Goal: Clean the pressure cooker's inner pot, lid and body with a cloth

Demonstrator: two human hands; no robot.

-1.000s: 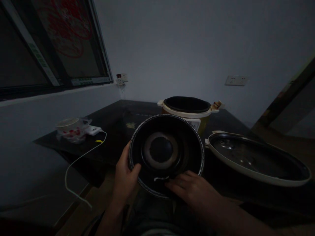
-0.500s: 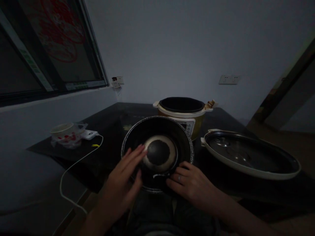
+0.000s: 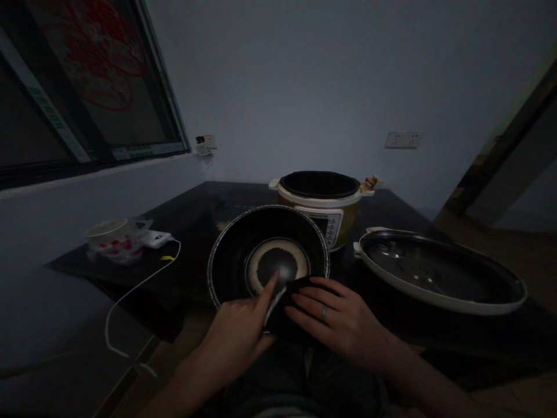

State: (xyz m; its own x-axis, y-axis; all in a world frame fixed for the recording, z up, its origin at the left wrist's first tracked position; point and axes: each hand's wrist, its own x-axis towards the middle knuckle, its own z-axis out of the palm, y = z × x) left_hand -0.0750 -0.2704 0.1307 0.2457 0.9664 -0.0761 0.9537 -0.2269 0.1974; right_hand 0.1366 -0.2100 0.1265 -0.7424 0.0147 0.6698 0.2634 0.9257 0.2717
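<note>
A round black inner pot [image 3: 230, 249] is tilted toward me over the near table edge, with a pale ring around the dark centre of its floor. At its lower right lies a dark, cloth-like piece [image 3: 289, 316] with a whitish edge; dim light leaves its material unclear. My right hand [image 3: 335, 316], wearing a ring, is closed over this dark cloth at the pot's rim. My left hand [image 3: 239, 328] meets the cloth's pale edge, index finger stretched along it and thumb below. Its other fingers are curled and partly hidden.
Behind the pot stands a cooker body [image 3: 322, 191] with its top uncovered. A large oval lid [image 3: 439, 273] lies at the right. On the left are a bagged bowl [image 3: 115, 238] and a white device [image 3: 156, 238] with a cable [image 3: 130, 290] hanging off the table [image 3: 183, 203].
My left hand has moved from above the pot's middle down to the cloth's edge, its fingers drawing in. The dark piece now stands up more over the rim, and the pot has shifted slightly left.
</note>
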